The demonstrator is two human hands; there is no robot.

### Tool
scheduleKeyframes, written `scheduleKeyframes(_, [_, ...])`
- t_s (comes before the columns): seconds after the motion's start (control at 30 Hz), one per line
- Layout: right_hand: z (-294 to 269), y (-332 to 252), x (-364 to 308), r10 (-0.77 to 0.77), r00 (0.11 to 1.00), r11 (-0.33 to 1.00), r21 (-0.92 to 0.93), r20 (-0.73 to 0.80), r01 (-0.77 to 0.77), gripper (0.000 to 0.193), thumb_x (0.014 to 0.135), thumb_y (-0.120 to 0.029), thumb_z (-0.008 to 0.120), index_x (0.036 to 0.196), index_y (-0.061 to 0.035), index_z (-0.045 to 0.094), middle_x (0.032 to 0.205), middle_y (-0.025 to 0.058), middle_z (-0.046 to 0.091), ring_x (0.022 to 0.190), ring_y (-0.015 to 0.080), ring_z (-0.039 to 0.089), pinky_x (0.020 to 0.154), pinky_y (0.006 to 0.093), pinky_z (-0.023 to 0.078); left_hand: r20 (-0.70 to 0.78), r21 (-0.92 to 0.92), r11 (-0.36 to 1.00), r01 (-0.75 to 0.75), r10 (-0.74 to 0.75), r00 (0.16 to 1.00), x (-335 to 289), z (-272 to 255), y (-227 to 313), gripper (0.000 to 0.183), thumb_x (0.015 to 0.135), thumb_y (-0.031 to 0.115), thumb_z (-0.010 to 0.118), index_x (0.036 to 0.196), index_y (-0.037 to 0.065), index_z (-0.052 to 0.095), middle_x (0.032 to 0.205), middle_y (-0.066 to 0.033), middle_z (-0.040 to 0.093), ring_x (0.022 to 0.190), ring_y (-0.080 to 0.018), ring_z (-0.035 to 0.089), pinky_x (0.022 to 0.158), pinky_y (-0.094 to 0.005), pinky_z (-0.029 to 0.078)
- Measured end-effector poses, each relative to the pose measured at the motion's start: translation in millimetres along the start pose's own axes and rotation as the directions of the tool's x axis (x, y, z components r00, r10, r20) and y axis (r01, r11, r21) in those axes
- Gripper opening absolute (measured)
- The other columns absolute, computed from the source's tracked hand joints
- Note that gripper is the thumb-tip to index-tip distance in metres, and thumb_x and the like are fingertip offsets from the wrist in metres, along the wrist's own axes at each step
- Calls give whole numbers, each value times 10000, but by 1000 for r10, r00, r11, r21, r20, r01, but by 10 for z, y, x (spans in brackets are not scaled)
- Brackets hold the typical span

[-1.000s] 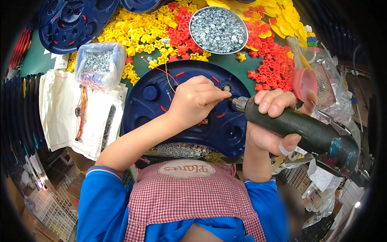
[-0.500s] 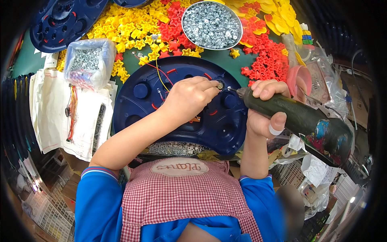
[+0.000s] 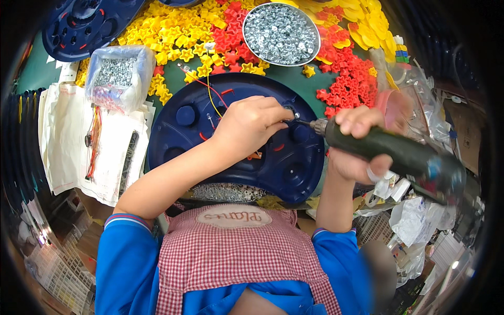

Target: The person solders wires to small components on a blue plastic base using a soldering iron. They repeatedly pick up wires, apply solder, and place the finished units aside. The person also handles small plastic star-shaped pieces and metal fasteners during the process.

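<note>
A dark blue moulded plastic shell (image 3: 173,144) with round recesses lies on the bench in front of me. My left hand (image 3: 252,123) is over its middle, thumb and fingers closed in a pinch. What they pinch is mostly hidden; a small shiny spot shows at the fingertips. In my right hand (image 3: 359,144) is a dark green power screwdriver (image 3: 399,152), held almost level and smeared by motion. Its thin bit points left, close to my left fingertips. Red and yellow wires (image 3: 211,94) run across the shell beside my left hand.
Behind the shell stands a round dish of screws (image 3: 282,34) among yellow star pieces (image 3: 173,34) and red star pieces (image 3: 349,79). A plastic-lined box of small metal parts (image 3: 114,73) sits at left on white paper (image 3: 65,142). Another blue shell (image 3: 79,26) lies far left.
The screwdriver and my right hand have shifted a little right. My left fingertips now cover the small brass-coloured round part that showed before.
</note>
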State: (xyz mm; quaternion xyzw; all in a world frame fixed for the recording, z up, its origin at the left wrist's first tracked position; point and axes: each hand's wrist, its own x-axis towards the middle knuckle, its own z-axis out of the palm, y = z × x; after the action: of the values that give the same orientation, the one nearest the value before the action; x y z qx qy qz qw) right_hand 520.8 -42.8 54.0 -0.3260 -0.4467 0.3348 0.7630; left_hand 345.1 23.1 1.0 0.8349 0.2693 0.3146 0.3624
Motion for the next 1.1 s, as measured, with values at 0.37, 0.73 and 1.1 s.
scheduleKeyframes(0.37, [198, -49, -94, -81, 991, 995, -46, 110, 87, 876, 851, -584, 650, 1475, -93, 279, 800, 60, 566, 693, 187, 576, 660, 350, 513, 72, -168, 981, 96, -84, 994, -48, -74, 89, 291, 744, 54, 768, 1005, 100, 647, 819, -34, 690, 770, -207, 684, 663, -325, 543])
scheduleKeyframes(0.73, [317, 17, -102, -80, 996, 990, -113, 35, 84, 846, 877, -527, 639, 1486, -78, 261, 798, 83, 563, 702, 201, 566, 672, 365, 495, 0, 73, 993, -96, 97, 995, -51, -110, 112, 328, 701, 136, 775, 1003, 106, 651, 865, -24, 655, 837, -225, 643, 731, -354, 532])
scheduleKeyframes(1.1, [372, 266, -14, 33, 999, 982, -183, -25, -37, 821, 800, -434, 802, 1322, -6, 335, 790, 103, 601, 701, 211, 613, 680, 354, 544, 34, 313, 950, 17, -29, 999, -123, -162, -90, 107, 759, 144, 732, 833, 67, 735, 1056, -29, 675, 1011, -218, 627, 852, -331, 528])
